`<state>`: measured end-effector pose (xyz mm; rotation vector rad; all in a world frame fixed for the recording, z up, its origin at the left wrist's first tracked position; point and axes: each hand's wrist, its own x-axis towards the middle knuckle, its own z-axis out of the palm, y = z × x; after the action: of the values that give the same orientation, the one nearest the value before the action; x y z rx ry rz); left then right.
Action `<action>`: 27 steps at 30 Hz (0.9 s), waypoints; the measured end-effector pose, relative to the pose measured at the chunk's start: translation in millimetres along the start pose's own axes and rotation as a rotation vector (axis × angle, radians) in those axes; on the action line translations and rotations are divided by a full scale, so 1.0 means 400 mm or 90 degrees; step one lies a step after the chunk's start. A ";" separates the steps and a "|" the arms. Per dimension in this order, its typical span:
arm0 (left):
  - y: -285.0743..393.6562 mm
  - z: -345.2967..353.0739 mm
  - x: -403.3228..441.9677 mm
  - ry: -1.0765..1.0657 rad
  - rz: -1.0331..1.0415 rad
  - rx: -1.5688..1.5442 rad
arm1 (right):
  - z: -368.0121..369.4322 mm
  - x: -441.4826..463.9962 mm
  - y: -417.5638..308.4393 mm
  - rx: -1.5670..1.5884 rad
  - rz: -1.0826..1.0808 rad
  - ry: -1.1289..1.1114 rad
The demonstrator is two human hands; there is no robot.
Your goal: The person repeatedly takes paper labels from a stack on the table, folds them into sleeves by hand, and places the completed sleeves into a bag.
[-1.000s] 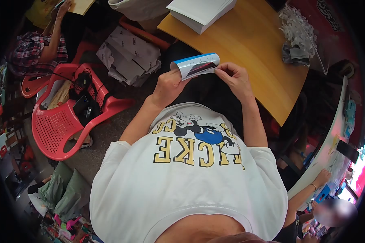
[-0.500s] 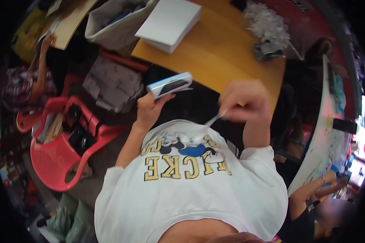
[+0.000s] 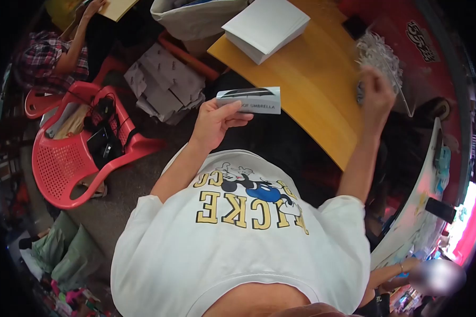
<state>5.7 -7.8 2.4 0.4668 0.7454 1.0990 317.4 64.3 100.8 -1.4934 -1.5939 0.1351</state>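
My left hand (image 3: 217, 121) is closed on a printed sleeve (image 3: 262, 100), a glossy curled card with a dark umbrella picture and the word UMBRELLA, held in front of the shirt. My right hand (image 3: 376, 92) is raised over the right part of the wooden table, beside a heap of white strips (image 3: 381, 55). Motion smears its fingers, so whether they hold anything is not visible. A stack of white sheets (image 3: 267, 26) lies on the table (image 3: 312, 90), beyond the sleeve.
At the left stands a red plastic chair (image 3: 63, 164) with black items on it. Grey folded packaging (image 3: 164, 82) lies beside it, below a white bag (image 3: 201, 21). One person in plaid (image 3: 53, 55) is at the upper left; another person's arm (image 3: 386, 274) shows at lower right.
My right hand has left the sleeve, pulled back with a thin white strip, then moved out to the strip heap. The sleeve has turned in my left hand, showing its lettering.
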 end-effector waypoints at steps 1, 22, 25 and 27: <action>-0.003 -0.005 0.009 0.004 -0.006 -0.012 | 0.038 -0.065 -0.038 0.103 -0.023 -0.086; -0.010 0.015 0.029 -0.009 0.021 0.104 | 0.218 -0.281 -0.098 0.518 0.417 -0.180; -0.013 0.012 0.029 -0.017 0.011 0.123 | 0.218 -0.283 -0.086 0.521 0.446 -0.203; -0.015 0.007 0.028 -0.023 0.008 0.131 | 0.227 -0.290 -0.066 0.525 0.450 -0.213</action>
<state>14.2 0.1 -3.1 0.6657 0.8286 1.0271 219.9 4.4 4.2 -1.3038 -0.9517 1.3250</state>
